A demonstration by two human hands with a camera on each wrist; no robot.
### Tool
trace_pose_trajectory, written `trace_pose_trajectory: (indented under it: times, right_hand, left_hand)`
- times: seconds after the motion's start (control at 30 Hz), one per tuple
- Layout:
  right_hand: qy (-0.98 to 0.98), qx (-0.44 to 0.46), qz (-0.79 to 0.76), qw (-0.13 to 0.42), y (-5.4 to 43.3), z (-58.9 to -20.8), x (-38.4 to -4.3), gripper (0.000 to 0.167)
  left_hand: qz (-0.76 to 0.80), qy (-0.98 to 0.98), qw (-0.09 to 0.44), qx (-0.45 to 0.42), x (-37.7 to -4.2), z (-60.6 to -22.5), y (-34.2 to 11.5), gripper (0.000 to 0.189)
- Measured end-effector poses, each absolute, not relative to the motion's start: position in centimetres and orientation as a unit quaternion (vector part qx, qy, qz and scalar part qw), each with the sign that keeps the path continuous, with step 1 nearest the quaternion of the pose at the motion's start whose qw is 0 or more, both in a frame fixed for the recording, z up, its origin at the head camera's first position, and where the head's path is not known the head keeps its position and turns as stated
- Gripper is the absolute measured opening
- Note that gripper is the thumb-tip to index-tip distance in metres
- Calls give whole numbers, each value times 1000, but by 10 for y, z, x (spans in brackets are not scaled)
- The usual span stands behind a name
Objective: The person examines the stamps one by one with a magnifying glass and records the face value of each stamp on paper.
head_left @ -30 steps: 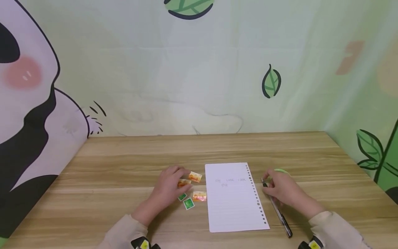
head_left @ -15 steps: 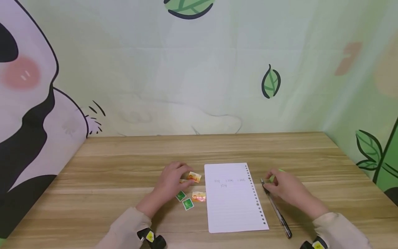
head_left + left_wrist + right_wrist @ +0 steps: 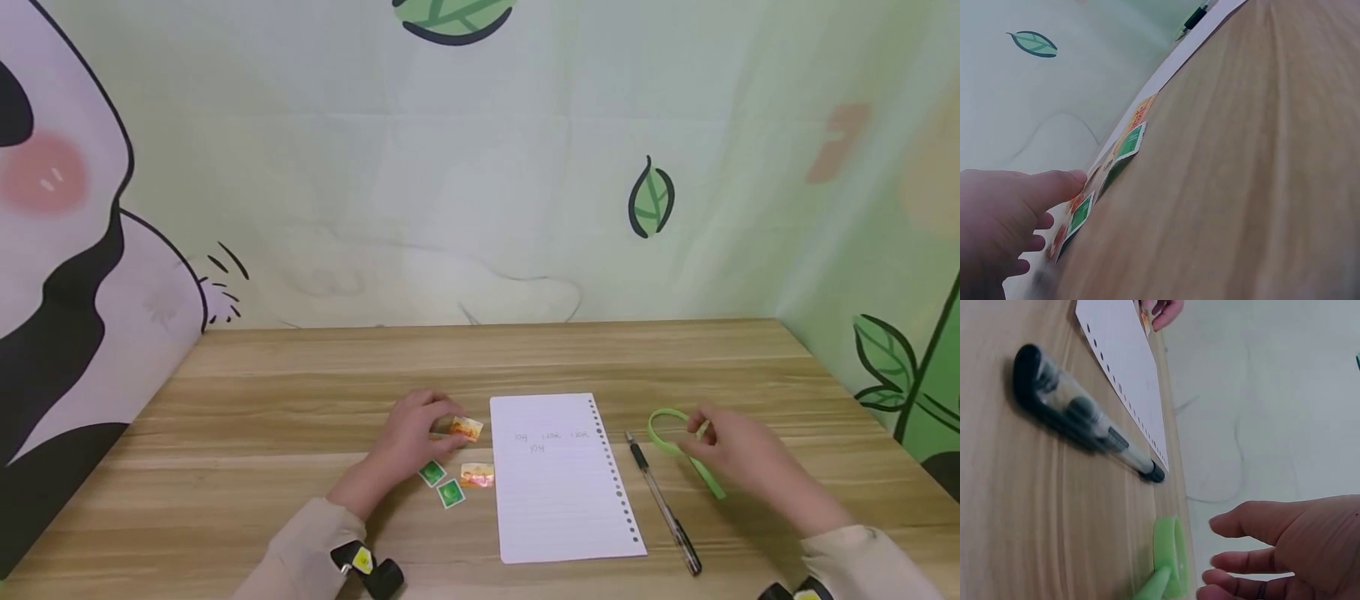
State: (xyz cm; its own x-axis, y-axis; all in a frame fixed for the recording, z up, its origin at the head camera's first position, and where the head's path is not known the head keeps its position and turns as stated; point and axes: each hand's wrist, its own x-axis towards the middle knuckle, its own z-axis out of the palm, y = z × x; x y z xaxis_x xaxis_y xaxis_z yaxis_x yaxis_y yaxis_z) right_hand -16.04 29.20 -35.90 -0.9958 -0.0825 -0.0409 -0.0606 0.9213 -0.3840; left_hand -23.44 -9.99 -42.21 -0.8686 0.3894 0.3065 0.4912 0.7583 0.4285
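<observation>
My left hand [image 3: 408,437] hovers over or rests among several small stamps, its thumb and fingers apart in the left wrist view. Near its fingertips lies an orange stamp [image 3: 467,428]. Another orange stamp [image 3: 477,475] sits against the paper's left edge, and two green stamps [image 3: 451,493] are below the thumb. My right hand [image 3: 742,454] is above a light green ring with a handle [image 3: 708,479], like a magnifying glass. In the right wrist view its fingers are spread, with nothing held. A clear-barrelled pen with black ends [image 3: 663,504] lies between this hand and the paper.
A lined sheet of paper [image 3: 566,500] with punched holes down its right side and a little handwriting lies mid-table. The wooden table [image 3: 300,367] meets a printed backdrop [image 3: 337,167] at its far edge.
My right hand has moved right, off the pen, uncovering the green ring with its handle. The left hand has shifted slightly, and an orange stamp beside it is now hidden in the head view.
</observation>
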Motion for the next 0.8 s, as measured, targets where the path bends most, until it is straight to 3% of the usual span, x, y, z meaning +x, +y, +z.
trace_pose_trajectory:
  times: [0.33, 0.8]
  right_hand:
    - [978, -41, -198, 58, 309, -367, -153, 18]
    - [981, -38, -184, 50, 305, -379, -148, 19]
  left_hand:
    - [-249, -932, 106, -241, -233, -424, -100, 25]
    - [-248, -935, 99, -234, -232, -423, -101, 25]
